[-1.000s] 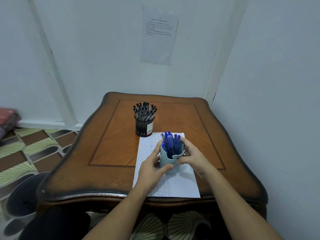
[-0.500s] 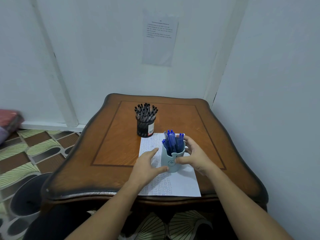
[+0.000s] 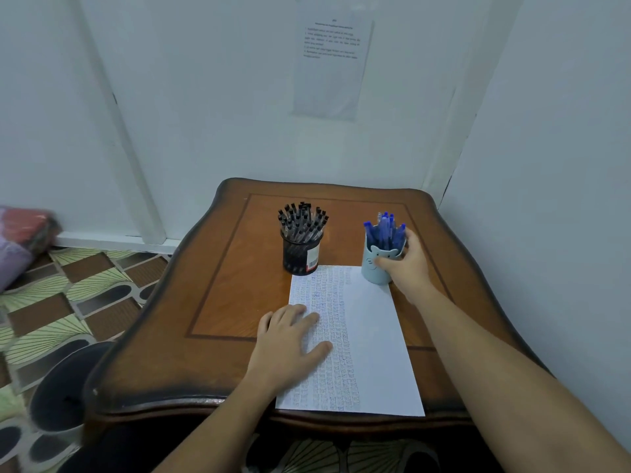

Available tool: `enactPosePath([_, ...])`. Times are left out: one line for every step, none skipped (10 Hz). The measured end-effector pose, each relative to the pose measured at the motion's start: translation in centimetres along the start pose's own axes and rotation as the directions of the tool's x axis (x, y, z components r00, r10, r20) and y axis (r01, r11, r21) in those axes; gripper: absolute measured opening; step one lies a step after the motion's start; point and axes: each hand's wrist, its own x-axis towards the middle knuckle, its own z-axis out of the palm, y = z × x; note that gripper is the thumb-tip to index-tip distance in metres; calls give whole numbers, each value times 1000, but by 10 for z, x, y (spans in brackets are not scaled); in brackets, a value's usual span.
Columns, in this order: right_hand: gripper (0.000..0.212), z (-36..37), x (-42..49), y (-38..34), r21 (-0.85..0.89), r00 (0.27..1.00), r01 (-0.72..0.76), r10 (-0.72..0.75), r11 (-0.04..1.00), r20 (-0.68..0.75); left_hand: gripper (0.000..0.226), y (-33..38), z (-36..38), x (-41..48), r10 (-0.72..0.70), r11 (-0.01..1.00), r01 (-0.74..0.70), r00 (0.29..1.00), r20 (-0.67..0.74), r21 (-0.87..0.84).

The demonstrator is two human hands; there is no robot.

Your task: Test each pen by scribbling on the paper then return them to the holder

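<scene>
A white sheet of paper, its left half covered in blue scribbles, lies on the wooden table. My left hand rests flat on the paper's left edge, fingers straight. A light blue holder with a bear face stands at the paper's far right corner, filled with several blue pens. My right hand grips this holder from its right side. A black mesh holder with several black pens stands at the paper's far left corner.
White walls close in behind and to the right of the table; a printed notice hangs on the back wall. Patterned floor lies to the left, with a dark round bin near the table's front left corner.
My right hand has carried the blue holder from the middle of the paper to its far right corner. My left hand let go of the holder and settled flat on the paper.
</scene>
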Motion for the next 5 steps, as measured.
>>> enactPosePath([84, 7, 8, 5, 2, 1000, -1, 1, 1000, -14, 68, -1, 0, 1, -8, 1000, 8, 1000, 7, -6])
enactPosePath([88, 8, 13, 12, -16, 1000, -2, 2, 1000, -5, 71, 0, -2, 2, -3, 1000, 3, 1000, -3, -2])
enactPosePath([98, 4, 9, 18, -39, 999, -30, 31, 999, 31, 74, 0, -2, 1, 0, 1000, 0, 1000, 8, -6])
enactPosePath([101, -1, -1, 22, -46, 995, -83, 85, 996, 44, 66, 2, -3, 0, -2, 1000, 2, 1000, 3, -15])
enactPosePath([91, -5, -38, 21, -64, 993, -119, 120, 991, 10, 62, 2, -3, 0, -9, 997, 9, 1000, -6, -81])
